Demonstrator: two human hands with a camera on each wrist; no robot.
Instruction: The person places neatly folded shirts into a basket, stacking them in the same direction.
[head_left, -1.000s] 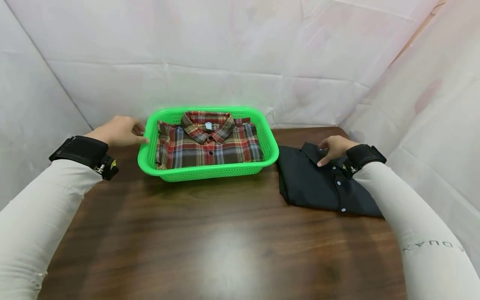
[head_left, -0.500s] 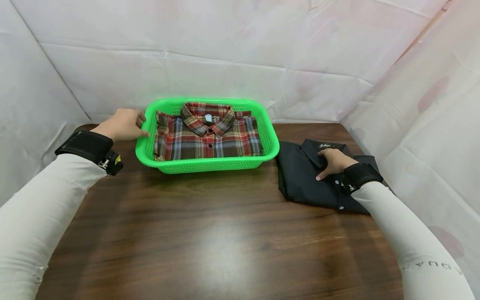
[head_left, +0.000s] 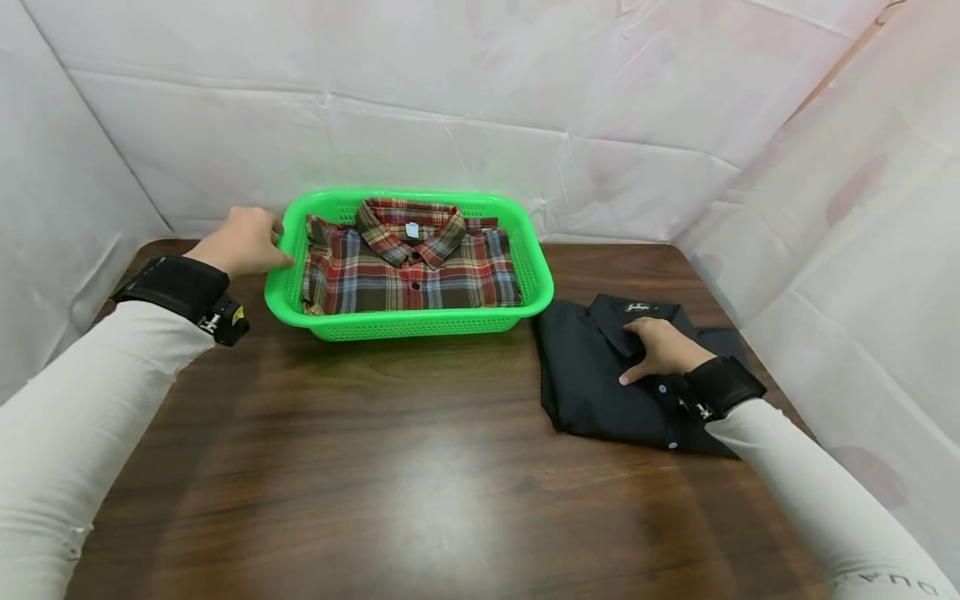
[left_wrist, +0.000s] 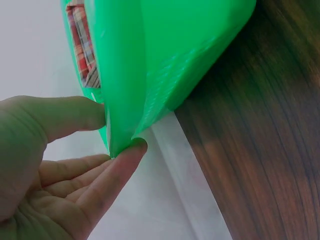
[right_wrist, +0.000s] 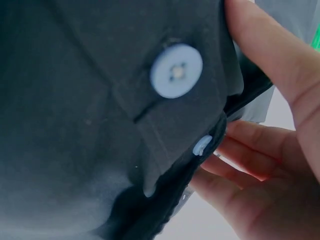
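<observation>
left hand (head_left: 243, 240): pinching the left rim of the green basket (head_left: 536, 279), upper middle of frame
right hand (head_left: 660, 347): gripping the folded black shirt (head_left: 592, 375), right of centre
plaid shirt (head_left: 408, 271): folded inside the basket
table (head_left: 420, 483): dark wood

Two folded shirts: one plaid shirt (head_left: 411, 271), one black shirt (head_left: 600, 367). One green basket (head_left: 420, 323). Two hands.
</observation>
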